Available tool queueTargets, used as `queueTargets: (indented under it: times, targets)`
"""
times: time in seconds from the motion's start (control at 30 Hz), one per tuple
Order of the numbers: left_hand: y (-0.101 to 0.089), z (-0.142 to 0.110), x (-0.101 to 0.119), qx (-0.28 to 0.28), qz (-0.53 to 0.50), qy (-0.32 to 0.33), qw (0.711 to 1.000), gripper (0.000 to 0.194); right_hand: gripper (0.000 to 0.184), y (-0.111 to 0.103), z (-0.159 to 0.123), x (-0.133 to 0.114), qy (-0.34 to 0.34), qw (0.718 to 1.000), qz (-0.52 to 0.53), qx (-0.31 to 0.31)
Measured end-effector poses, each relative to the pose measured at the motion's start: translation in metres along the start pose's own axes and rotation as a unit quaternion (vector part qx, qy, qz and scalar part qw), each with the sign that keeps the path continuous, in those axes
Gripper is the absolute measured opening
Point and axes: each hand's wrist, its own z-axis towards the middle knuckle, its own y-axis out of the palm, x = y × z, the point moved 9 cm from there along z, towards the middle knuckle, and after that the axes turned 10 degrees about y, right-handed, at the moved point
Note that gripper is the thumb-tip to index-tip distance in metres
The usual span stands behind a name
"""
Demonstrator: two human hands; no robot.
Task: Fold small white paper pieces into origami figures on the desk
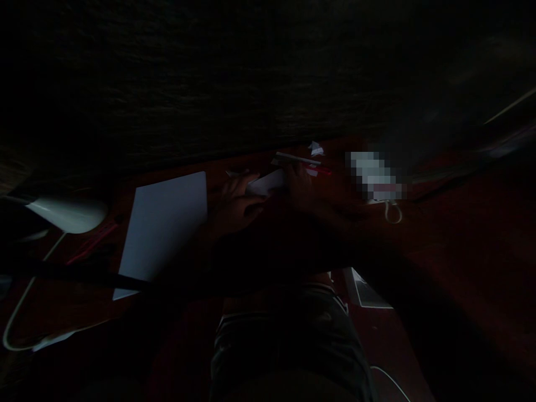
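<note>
The picture is very dark. A small piece of white paper [270, 183] lies on the desk between my two hands. My left hand [238, 204] rests at its left edge, with thumb and fingers apart. At the paper's right end is my right hand [300, 187], its fingers stretched forward over the paper; their tips are dim. Just beyond the right fingers lies a pale, narrow ruler-like strip [297, 158]. A thin red object [321, 170], its kind unclear, sits beside that hand.
A large white sheet [167, 223] lies left. Folded paper scraps [316, 148] are near the back edge. Further left stands a white lamp-like object [69, 215] with a cord. A blurred-out pale item [374, 176] with a cord loop is right. Below shows an open white box [368, 296].
</note>
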Motion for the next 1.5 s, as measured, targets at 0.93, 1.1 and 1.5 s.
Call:
queueTargets:
  times: [0.93, 1.1, 1.5]
  targets:
    - [-0.018, -0.011, -0.019, 0.012, -0.074, 0.027, 0.997, 0.026, 0.063, -0.011, 0.016, 0.018, -0.071, 0.988, 0.133, 0.035]
    - [-0.014, -0.012, -0.022, 0.007, -0.115, 0.024, 0.993, 0.032, 0.058, -0.007, 0.021, 0.024, -0.056, 0.99, 0.125, 0.042]
    - [-0.024, -0.015, -0.017, 0.053, -0.019, 0.018, 0.998, 0.016, 0.043, -0.006, 0.023, 0.024, -0.079, 0.989, 0.115, 0.04]
